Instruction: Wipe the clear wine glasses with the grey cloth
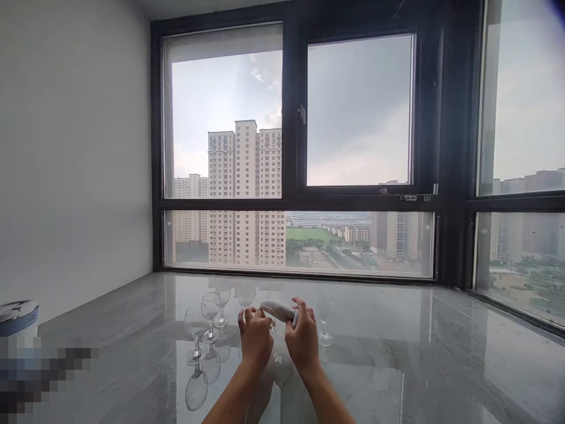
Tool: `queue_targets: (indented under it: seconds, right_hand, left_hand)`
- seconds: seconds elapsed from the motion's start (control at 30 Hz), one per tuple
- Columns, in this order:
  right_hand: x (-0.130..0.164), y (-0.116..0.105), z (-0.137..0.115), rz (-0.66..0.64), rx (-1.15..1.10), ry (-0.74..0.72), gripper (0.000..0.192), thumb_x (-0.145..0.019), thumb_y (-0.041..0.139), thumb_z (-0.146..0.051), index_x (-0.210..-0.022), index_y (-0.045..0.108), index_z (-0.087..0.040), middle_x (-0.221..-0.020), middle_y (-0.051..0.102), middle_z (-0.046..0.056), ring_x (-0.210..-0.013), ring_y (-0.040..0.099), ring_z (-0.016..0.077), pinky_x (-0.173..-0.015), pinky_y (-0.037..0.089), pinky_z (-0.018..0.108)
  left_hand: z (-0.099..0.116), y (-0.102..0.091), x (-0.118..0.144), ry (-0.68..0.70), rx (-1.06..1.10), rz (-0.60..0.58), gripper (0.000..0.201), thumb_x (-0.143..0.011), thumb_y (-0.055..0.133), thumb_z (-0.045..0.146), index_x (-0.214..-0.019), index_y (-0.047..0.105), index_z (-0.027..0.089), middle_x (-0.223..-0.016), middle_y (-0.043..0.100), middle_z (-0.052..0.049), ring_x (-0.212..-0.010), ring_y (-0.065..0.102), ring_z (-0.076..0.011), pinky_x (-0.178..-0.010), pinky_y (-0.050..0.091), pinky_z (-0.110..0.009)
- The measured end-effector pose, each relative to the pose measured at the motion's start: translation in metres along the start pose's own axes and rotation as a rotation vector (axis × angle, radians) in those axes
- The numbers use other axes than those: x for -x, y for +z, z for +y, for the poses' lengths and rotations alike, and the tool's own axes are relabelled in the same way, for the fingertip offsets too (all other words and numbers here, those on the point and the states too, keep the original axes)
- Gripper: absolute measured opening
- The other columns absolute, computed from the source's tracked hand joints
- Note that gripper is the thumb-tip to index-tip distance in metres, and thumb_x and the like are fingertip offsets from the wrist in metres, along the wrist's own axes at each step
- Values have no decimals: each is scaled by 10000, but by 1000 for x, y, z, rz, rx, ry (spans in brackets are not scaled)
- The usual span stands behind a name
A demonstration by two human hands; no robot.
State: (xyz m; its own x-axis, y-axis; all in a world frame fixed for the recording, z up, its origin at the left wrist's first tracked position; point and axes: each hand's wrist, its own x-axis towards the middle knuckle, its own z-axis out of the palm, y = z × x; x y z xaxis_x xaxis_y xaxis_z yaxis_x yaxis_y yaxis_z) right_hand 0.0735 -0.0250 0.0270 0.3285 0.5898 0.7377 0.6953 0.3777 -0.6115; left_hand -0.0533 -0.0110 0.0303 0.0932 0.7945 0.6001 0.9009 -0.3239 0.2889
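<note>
A whitish-grey cloth (279, 310) is stretched between my two hands, bunched at its right end. My left hand (256, 340) has its fingers curled at the cloth's left end. On the other side, my right hand (302, 341) pinches the bunched end, its index finger raised. Whether the cloth covers something cannot be made out. Several clear stemmed glasses stand left of my hands, among them a front glass (195, 335) and one behind it (210, 312). Another stemmed glass (325, 337) stands just right of my right hand, partly hidden by it.
The glossy grey marble surface (132, 353) reflects the glasses and the window. A white container with a blue band (20, 324) is at the far left edge. Behind the surface rises a dark-framed window (293, 205), and a plain wall (75, 147) borders the left side.
</note>
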Motion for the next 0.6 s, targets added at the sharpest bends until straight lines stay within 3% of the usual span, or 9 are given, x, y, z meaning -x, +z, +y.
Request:
queue_targets:
  seconds: [0.13,0.27,0.37,0.5,0.6]
  right_hand:
    - [-3,-2,2,69,-82,76,463,-792,461,-133,-1237,571,-199,-999,662,95,-998,628,286,-877,490,386]
    - [-5,-2,4,123,-141,129,429,-809,476,-178,-1229,554,-215,-1023,678,100,-985,649,283,-818,500,365]
    - [-2,2,5,34,-156,190,453,-786,497,-189,-1238,529,-208,-994,701,95,-898,679,272,-739,500,338]
    - [5,10,5,-136,-186,228,544,-745,513,-168,-1288,481,-176,-928,714,77,-802,697,247,-709,496,314]
    - [9,14,5,-157,-187,235,610,-725,510,-142,-1331,448,-165,-941,718,81,-823,703,243,-752,499,323]
  left_hand:
    - [-5,-9,-6,-95,23,14,344,-834,511,61,-826,794,255,-1043,725,-70,-1236,471,-308,-1152,173,-462]
    - [-9,-8,-11,-257,152,38,302,-873,514,138,-955,783,249,-1066,737,-90,-1219,515,-298,-1040,328,-396]
    - [-11,-1,-13,-298,351,7,266,-908,497,265,-952,755,221,-987,746,-92,-1064,613,-272,-869,419,-326]
    - [-9,15,-17,-237,721,-57,382,-906,442,453,-738,661,189,-786,710,-65,-796,641,-215,-729,445,-286]
    - [-5,25,-20,-362,1039,-141,439,-855,473,573,-720,618,181,-757,696,-58,-735,646,-198,-700,481,-289]
